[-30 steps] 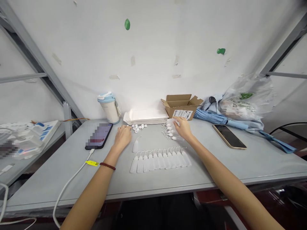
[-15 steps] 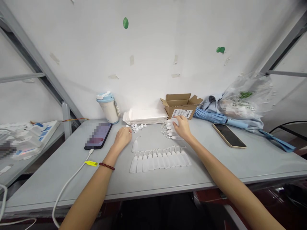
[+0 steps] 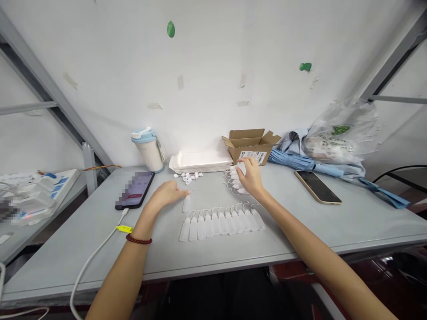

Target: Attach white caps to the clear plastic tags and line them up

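Note:
My left hand [image 3: 167,194] is closed, with its fingertips at the neck of a single translucent plastic bottle [image 3: 187,204] that lies apart on the table. Just beyond it sits a small heap of white caps [image 3: 189,178]. Over a pile of similar bottles [image 3: 236,180] at the centre right, my right hand [image 3: 251,175] has its thumb and fingers apart, and its palm hides part of the pile. Nearer to me, several translucent bottles [image 3: 220,223] lie side by side in a row, thin curved cords at their tops.
Along the wall stand a cup with a blue lid [image 3: 148,149], a stack of white envelopes [image 3: 202,161] and an open cardboard box [image 3: 251,146]. A charging phone [image 3: 135,190] lies left, another phone [image 3: 318,187] right. Behind that are a blue umbrella [image 3: 293,161] and a plastic bag [image 3: 340,138].
My left hand has moved from beside the white caps toward me and right, to the neck of the single bottle. My right hand stays by the pile, its thumb and fingers now farther apart.

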`<control>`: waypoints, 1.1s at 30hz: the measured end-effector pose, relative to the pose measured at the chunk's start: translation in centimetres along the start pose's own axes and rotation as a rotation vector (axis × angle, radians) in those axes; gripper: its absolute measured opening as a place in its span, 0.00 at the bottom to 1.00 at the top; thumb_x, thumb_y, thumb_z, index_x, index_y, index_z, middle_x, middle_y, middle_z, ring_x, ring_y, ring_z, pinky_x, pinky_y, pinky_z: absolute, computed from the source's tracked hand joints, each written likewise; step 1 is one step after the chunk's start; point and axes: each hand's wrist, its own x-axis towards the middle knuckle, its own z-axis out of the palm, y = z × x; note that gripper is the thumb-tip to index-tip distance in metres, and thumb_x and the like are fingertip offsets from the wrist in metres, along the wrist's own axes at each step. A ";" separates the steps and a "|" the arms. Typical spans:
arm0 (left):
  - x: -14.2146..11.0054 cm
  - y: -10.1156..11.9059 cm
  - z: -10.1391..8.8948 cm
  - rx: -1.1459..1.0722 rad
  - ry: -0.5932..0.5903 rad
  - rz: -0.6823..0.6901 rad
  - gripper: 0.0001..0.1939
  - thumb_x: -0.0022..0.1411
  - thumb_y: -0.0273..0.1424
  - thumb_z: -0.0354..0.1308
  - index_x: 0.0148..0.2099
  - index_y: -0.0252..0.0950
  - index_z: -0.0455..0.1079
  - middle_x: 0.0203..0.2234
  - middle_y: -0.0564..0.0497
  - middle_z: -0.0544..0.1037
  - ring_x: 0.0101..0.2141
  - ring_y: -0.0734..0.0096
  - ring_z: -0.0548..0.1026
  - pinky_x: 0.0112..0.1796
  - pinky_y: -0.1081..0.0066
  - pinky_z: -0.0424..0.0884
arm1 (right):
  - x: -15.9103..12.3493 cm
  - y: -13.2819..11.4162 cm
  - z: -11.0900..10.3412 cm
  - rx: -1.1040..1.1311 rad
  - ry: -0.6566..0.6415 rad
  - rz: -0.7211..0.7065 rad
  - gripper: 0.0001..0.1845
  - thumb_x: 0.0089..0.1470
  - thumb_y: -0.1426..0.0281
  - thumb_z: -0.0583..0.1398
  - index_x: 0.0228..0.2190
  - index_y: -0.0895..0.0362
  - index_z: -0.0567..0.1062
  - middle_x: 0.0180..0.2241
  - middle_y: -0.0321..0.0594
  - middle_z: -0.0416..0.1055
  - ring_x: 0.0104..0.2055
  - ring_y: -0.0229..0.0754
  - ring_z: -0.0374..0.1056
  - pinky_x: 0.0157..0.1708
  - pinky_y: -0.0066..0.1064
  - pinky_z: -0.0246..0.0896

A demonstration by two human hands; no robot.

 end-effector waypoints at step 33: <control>-1.6 4.9 4.6 -0.466 -0.214 0.250 0.17 0.57 0.43 0.53 0.40 0.34 0.68 0.17 0.59 0.63 0.17 0.78 0.61 0.22 0.75 0.60 | -2.3 -6.4 -1.5 0.697 -0.611 -0.075 0.23 0.52 0.68 0.58 0.50 0.53 0.65 0.34 0.38 0.73 0.34 0.39 0.69 0.35 0.33 0.66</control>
